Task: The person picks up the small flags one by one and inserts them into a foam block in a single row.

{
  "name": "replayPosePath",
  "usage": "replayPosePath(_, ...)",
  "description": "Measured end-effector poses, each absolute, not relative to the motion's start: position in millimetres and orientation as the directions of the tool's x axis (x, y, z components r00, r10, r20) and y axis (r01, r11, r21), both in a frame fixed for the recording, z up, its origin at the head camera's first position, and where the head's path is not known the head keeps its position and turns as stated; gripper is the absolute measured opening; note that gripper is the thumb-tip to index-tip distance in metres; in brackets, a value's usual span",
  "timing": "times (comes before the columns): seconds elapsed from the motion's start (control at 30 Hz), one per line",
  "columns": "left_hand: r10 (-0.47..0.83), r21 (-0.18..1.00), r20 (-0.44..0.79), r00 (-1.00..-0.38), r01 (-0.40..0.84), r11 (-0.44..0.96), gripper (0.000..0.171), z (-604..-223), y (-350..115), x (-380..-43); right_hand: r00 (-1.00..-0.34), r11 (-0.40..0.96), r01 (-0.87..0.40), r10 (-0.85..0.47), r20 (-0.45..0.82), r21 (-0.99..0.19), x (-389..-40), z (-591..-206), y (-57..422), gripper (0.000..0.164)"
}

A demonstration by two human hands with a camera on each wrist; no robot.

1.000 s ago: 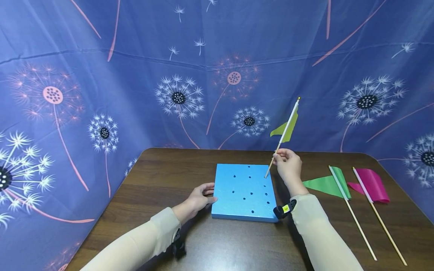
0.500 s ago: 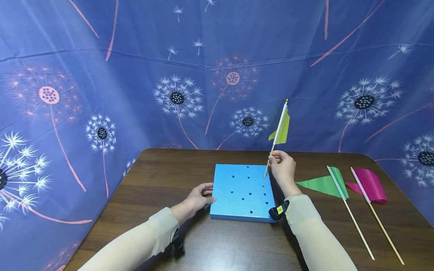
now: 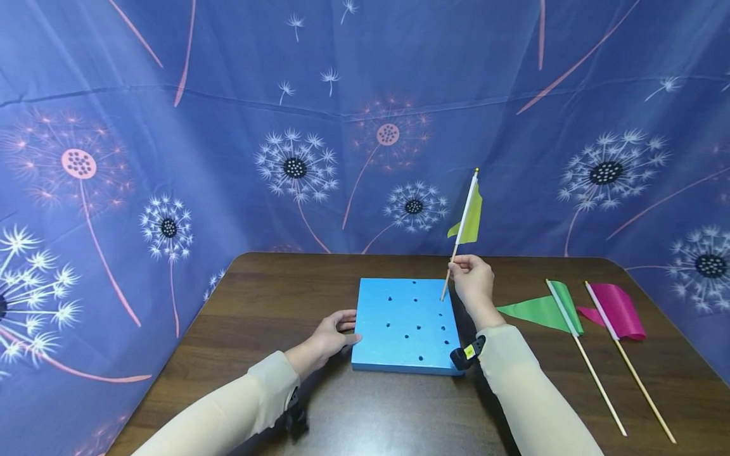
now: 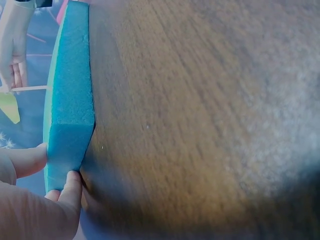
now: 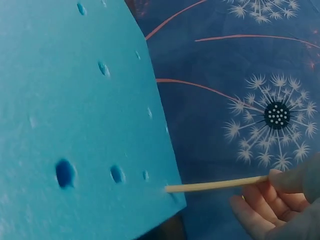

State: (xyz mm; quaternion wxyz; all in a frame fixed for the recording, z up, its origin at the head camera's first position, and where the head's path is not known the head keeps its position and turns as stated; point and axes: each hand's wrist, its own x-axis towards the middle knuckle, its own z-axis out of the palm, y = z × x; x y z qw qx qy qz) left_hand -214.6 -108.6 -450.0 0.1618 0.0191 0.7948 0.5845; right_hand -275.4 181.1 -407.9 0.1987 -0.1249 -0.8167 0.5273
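In the head view a flat blue foam block (image 3: 393, 345) with several holes lies on the table. My left hand (image 3: 331, 335) touches its left side; the left wrist view shows the thumb (image 4: 30, 159) at the top edge and a fingertip (image 4: 74, 177) on the side face. Beyond the block's right edge my right hand (image 3: 473, 278) pinches the thin wooden stick of a yellow-green flag (image 3: 471, 218). The flag stands nearly upright, leaning slightly right. Its bare stick (image 5: 215, 185) meets the block's top close to the far right corner in the right wrist view.
To the right lie a green pennant flag (image 3: 538, 312) and a magenta flag (image 3: 624, 310), their sticks pointing toward the near right. The brown wooden table (image 3: 274, 285) ends at the back against a blue dandelion-print cloth (image 3: 228, 126).
My right hand has moved slightly left with the yellow-green flag, which has tipped more upright. The left hand stays at the block's side. The whole head view has shifted a little.
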Motion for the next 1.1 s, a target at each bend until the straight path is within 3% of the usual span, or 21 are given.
replayPosePath(0.5, 0.221, 0.938, -0.239, -0.946, -0.165, 0.306, 0.054, -450.7, -108.0, -216.6, -0.896, 0.344, 0.004, 0.418, 0.149, -0.939, -271.3, -398.0, 197.3, 0.018)
replayPosePath(1.1, 0.214, 0.937, -0.241, -0.947, -0.17, 0.304, 0.055, -449.2, -107.9, -213.5, -0.893, 0.402, 0.074, 0.433, 0.118, -0.913, -259.9, -385.9, 215.7, 0.024)
